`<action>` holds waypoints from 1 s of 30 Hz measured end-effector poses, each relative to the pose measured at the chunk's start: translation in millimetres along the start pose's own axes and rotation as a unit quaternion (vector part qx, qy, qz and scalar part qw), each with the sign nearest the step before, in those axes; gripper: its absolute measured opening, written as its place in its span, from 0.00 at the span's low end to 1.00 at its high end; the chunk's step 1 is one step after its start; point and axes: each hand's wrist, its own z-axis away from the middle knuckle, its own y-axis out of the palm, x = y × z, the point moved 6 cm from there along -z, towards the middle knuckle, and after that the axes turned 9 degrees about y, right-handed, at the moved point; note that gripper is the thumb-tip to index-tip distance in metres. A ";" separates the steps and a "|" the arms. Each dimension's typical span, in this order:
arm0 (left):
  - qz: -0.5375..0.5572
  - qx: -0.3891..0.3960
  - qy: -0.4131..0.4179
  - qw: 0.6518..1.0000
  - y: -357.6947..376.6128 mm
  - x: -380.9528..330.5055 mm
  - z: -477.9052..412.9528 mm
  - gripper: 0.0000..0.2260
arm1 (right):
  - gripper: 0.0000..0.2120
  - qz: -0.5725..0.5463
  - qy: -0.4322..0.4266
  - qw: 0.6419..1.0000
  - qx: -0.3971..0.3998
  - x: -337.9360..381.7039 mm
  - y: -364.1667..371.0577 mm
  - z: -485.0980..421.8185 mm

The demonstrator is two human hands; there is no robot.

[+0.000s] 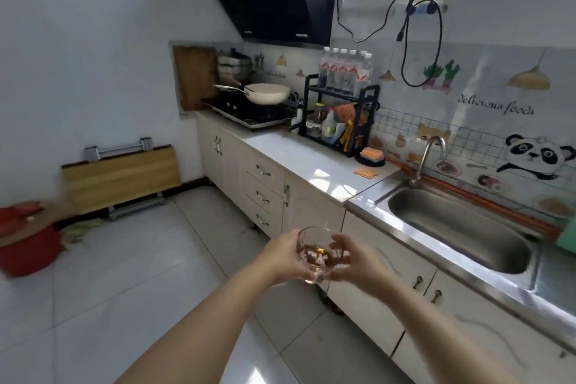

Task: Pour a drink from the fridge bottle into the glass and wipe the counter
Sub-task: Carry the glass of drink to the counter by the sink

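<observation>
Hands meet out in front of the person, over the pale tiled floor (140, 265) and just short of the cream cabinet fronts (314, 212) below the counter. Between them is a small clear round drinking glass (318, 254) with a shallow pool of amber-brown drink in its bottom. The left hand (282, 256) wraps the glass from the left, fingers curled around its side and under its base; the right hand (353, 259) clasps it from the right, with fingertips (338, 243) on the near rim and wall. Both hands are closed on the glass, which is held in the air and touches nothing else. Its long axis leans: the open mouth points up and away toward the counter, while the base sits lower and nearer the person, so the liquid gathers to the lower side. The white stone-look counter (299, 162) runs from the stove at the far end to the stainless steel sink (461, 227) on the right, well apart from the glass. On it, near the sink's curved chrome tap (431, 154), lies a flat orange cleaning cloth (365, 172), and just behind that an orange sponge on a dark dish (371, 155).
</observation>
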 end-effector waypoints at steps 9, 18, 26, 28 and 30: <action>0.006 0.023 0.021 1.000 -48.8 71.0 -161.8 0.32 | 0.34 -0.033 0.029 0.999 -0.028 8.0 -4.4 -177.8; 0.002 0.082 0.068 0.994 -94.3 103.7 -328.3 0.31 | 0.34 -0.067 0.080 0.989 -0.102 17.7 -42.6 -328.5; -0.046 0.105 0.081 0.990 -93.6 127.4 -463.4 0.31 | 0.36 -0.054 0.101 0.986 -0.120 -14.7 -77.3 -455.3; -0.058 0.112 0.074 0.989 -87.6 135.8 -502.8 0.31 | 0.35 -0.060 0.102 0.985 -0.123 -26.2 -88.4 -491.5; -0.063 0.115 0.061 0.989 -81.8 143.1 -543.4 0.34 | 0.34 -0.066 0.107 0.986 -0.114 -35.8 -100.4 -526.5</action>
